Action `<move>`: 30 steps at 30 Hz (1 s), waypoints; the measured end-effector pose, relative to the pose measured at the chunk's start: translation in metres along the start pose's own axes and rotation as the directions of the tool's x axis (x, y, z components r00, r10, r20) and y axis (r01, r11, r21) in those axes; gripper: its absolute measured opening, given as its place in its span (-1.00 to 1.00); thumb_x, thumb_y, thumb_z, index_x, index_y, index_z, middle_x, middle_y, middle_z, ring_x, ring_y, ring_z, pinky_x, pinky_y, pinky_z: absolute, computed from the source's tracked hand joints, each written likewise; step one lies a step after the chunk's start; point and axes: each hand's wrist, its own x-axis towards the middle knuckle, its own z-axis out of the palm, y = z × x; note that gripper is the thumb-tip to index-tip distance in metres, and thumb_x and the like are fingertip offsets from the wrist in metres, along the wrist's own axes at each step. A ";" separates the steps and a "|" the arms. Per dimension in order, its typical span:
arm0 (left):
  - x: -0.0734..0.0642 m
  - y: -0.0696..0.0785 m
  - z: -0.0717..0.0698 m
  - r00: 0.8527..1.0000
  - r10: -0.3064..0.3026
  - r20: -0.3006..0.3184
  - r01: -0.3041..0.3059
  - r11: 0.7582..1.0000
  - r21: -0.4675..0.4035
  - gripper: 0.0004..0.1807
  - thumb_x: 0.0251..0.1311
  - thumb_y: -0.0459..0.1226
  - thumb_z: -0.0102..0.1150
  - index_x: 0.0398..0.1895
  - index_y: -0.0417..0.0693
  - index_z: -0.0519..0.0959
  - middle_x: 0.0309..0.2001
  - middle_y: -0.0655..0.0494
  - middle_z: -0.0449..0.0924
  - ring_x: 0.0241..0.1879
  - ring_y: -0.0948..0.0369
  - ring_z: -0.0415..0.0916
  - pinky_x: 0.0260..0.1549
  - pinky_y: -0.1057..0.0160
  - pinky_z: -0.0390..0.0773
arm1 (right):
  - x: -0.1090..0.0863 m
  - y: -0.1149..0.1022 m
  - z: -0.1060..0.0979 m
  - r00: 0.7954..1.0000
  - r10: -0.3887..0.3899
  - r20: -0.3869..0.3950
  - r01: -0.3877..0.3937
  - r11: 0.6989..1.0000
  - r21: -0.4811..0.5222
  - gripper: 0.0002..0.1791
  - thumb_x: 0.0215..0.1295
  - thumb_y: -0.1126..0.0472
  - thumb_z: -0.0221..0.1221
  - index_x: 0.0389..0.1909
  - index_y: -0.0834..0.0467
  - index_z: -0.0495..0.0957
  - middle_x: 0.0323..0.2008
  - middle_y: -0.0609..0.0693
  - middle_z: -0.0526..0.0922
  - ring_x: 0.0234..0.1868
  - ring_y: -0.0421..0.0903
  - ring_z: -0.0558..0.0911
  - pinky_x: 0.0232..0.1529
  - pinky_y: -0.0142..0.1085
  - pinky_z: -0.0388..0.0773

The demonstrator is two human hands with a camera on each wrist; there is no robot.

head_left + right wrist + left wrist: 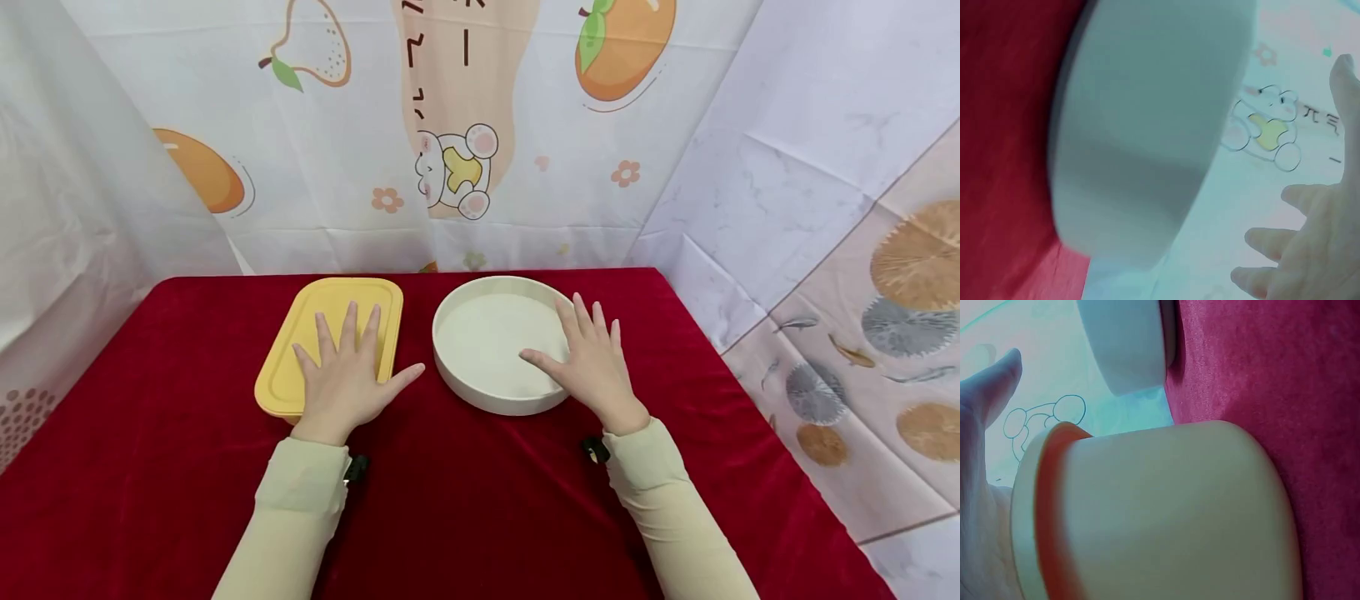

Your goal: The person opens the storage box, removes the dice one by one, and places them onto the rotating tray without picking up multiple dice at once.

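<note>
A yellow lidded box (330, 312) stands on the left part of the table, its side filling much of the left wrist view. My left hand (343, 379) is over the box's lid with fingers straight and spread; whether it touches the lid I cannot tell. To the right stands a round white tray (495, 342) with a low rim and nothing in it. Over the tray's right edge is my right hand (596, 362), fingers spread and holding nothing. In the right wrist view this hand (1310, 250) appears apart from the tray's outer wall (1154, 125).
A dark red cloth (465, 500) covers the table. Behind it hangs a white curtain (300, 167) printed with fruit and a cartoon animal. More patterned fabric (847, 333) hangs along the right side, and a pale curtain (60, 208) along the left.
</note>
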 end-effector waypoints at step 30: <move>-0.018 -0.002 -0.015 0.996 0.043 -0.080 -0.044 0.999 -0.010 0.10 0.11 0.48 -0.04 0.61 0.22 -0.11 0.61 -0.05 -0.17 0.53 -0.35 -0.37 0.28 -0.56 -0.19 | -0.005 -0.038 0.020 0.985 -0.126 0.120 0.064 0.904 0.423 -0.06 0.35 -0.26 0.14 0.58 0.00 -0.05 0.59 -0.05 -0.07 0.61 -0.01 -0.21 0.57 0.04 -0.29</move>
